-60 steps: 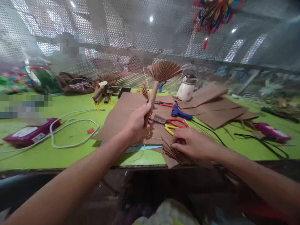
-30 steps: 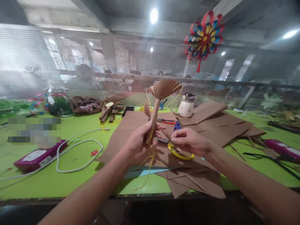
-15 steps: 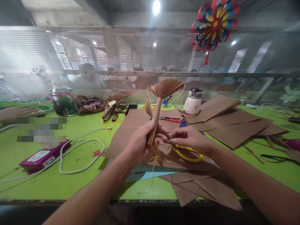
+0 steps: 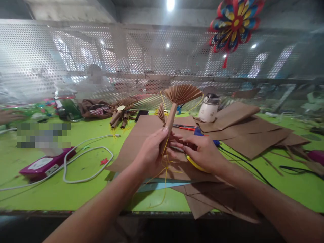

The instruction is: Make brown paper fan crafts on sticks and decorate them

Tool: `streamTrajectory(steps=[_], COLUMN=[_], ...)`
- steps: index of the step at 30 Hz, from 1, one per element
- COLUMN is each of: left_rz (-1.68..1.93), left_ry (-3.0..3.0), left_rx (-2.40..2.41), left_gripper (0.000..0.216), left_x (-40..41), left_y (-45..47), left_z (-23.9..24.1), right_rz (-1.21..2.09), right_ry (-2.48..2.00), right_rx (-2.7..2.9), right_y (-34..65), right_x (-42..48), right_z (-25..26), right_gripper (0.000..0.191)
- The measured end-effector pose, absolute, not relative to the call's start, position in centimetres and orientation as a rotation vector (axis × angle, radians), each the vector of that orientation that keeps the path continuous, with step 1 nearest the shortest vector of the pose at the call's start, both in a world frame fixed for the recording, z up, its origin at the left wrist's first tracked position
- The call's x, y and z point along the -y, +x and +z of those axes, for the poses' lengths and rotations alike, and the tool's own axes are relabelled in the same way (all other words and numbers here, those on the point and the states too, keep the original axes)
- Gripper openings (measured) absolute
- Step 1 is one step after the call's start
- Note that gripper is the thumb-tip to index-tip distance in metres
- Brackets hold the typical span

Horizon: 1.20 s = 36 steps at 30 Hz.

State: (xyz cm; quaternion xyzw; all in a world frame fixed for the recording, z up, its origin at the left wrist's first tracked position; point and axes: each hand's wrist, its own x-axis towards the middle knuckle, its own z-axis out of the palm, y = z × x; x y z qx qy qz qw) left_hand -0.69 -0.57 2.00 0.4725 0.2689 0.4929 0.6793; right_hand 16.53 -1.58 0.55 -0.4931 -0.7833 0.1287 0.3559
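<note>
My left hand [image 4: 154, 146] is closed round a brown paper tube [image 4: 172, 116] that stands nearly upright. A pleated brown paper fan [image 4: 182, 93] spreads from the tube's top, and a smaller pleated piece [image 4: 161, 114] sticks out on its left. Yellow string [image 4: 166, 168] hangs from the tube down to the table edge. My right hand [image 4: 206, 150] is beside the left one, fingers curled against the left fingertips; what they pinch, if anything, is hidden. A yellow loop handle [image 4: 196, 164] shows partly beneath my right hand.
Brown paper sheets [image 4: 238, 123] spread over the green table [image 4: 91, 199]. A blue glue gun [image 4: 199, 131] and red-handled pliers [image 4: 186, 127] lie behind my hands. A white bottle [image 4: 209, 109] stands behind. At left are a purple power strip [image 4: 48, 165] and a co-worker's hand [image 4: 10, 116].
My right hand has moved slightly left and curled closer to the left fingers, covering more of the yellow handle. The paper tube with its fan has shifted slightly right. The co-worker's hand has drawn back left.
</note>
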Motion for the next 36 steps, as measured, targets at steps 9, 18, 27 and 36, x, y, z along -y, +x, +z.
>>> streamTrajectory(steps=[9, 18, 27, 36], left_rz=[1.102, 0.934, 0.940, 0.939], left_ry=[1.069, 0.964, 1.037, 0.993], left_rx=[-0.646, -0.603, -0.621, -0.622], left_gripper=[0.027, 0.024, 0.025, 0.022], left_x=[-0.5, 0.2, 0.2, 0.3], left_y=[-1.1, -1.1, -0.9, -0.8], left_z=[0.9, 1.4, 1.1, 1.2], right_rz=[1.463, 1.700, 1.723, 1.711], right_ry=[-0.899, -0.731, -0.658, -0.684], right_rx=[1.432, 1.381, 1.367, 1.248], right_y=[19.1, 18.6, 18.6, 18.3], right_x=[-1.0, -2.0, -1.8, -1.3], right_z=[2.0, 1.9, 0.9, 0.6], right_gripper=[0.022, 0.020, 0.023, 0.018])
